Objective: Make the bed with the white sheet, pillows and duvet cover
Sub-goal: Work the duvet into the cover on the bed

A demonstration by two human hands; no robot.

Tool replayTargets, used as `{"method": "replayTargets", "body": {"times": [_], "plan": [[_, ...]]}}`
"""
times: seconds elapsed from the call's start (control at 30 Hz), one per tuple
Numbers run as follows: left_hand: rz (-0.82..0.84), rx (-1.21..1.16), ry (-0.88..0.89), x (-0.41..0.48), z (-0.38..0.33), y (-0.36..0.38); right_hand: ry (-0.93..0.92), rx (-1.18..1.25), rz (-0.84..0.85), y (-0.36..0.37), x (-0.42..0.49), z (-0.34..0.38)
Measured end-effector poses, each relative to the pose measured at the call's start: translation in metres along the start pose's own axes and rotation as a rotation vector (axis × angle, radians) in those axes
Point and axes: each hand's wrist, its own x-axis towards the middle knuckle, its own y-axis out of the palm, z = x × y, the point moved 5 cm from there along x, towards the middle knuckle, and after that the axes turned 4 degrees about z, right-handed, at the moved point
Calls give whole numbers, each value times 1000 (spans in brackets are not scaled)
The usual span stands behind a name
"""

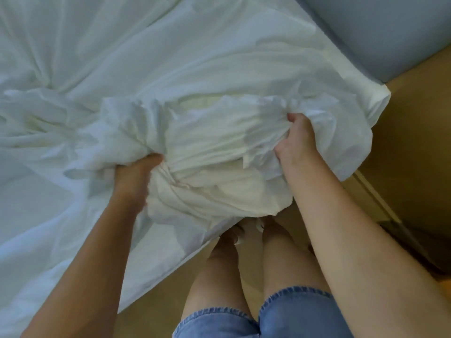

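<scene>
We've got the bunched white fabric (219, 152) gathered at the near edge of the bed (73, 57), sitting around the middle of the view and spilling toward 3 o'clock, where a corner (375, 98) hangs over the mattress edge. Honestly can't tell if this wad is the sheet or the duvet cover; it's all white on white.

Our left hand (133, 174) is at roughly 8 o'clock of the bundle, fingers curled into a fistful of cloth. Our right hand (295, 140) is at 3 o'clock of it, also clenched round a handful.

To do this bit well, we'd say: don't yank the whole lump. Work along with both hands until we find a hem or corner, then shake it out wide so the twists running toward 10 o'clock drop out. Keep it off the floor (415, 132).

Count: one bundle of fabric, two hands, both gripping, one bed. No pillows in view. Two bare legs (244, 276) in denim shorts (280, 318) at 6 o'clock.
</scene>
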Motion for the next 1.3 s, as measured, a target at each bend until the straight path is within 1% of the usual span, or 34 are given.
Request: {"method": "replayTargets", "body": {"times": [0.03,0.1,0.17,0.23,0.3,0.37,0.4,0.43,0.47,0.53,0.57,0.6,0.63,0.67,0.7,0.73,0.8,0.87,0.93,1.0,1.03,1.07,1.13,1.17,1.23,1.3], "plan": [[-68,-54,-16,0,9,-24,1,11,-36,-8,0,3],[-131,-97,-20,2,23,-50,11,-17,-46,-27,-5,-4],[-154,-58,44,1,24,-44,21,-25,-10,-38,-14,-20],[-83,42,94,-5,24,-17,66,-76,54,-38,-22,-39],[-13,100,86,-10,33,4,228,-229,163,-30,-38,-73],[-20,64,50,-11,45,8,373,-350,313,-13,-56,-110],[-23,33,33,-12,49,8,406,-381,336,-1,-63,-124],[-12,8,23,-12,51,8,420,-392,296,11,-66,-133],[3,-7,21,-12,52,8,411,-402,219,22,-64,-138],[26,0,22,-15,50,9,353,-359,77,43,-55,-136],[42,10,37,-19,47,8,284,-410,3,51,-47,-128],[57,15,62,-22,43,5,190,-549,-80,55,-41,-115],[60,10,92,-24,38,-1,44,-734,-167,60,-35,-96],[48,-4,124,-25,31,-11,-122,-998,-197,66,-31,-74],[24,-25,155,-26,25,-25,-212,-1217,-166,70,-30,-58],[-8,-52,182,-26,19,-42,-226,-1343,-139,69,-31,-46],[-85,-91,189,-29,14,-85,-237,-1454,-34,65,-34,-40],[-156,-91,148,-35,22,-127,-239,-1545,16,59,-41,-37],[-257,-118,75,-43,40,-164,-240,-1446,11,54,-47,-39],[-315,-124,12,-48,56,-180,-201,-1246,-55,55,-56,-40],[-323,-111,4,-49,60,-180,-221,-1119,-59,55,-57,-41],[-329,-84,8,-49,63,-175,-207,-924,-64,54,-61,-46],[-312,-2,13,-44,63,-157,-94,-515,-39,51,-59,-74],[-284,39,14,-42,63,-145,-32,-438,-16,50,-60,-92],[-193,111,30,-39,67,-121,148,-477,79,44,-75,-141],[-138,131,44,-35,76,-106,334,-526,194,42,-91,-185]]}}
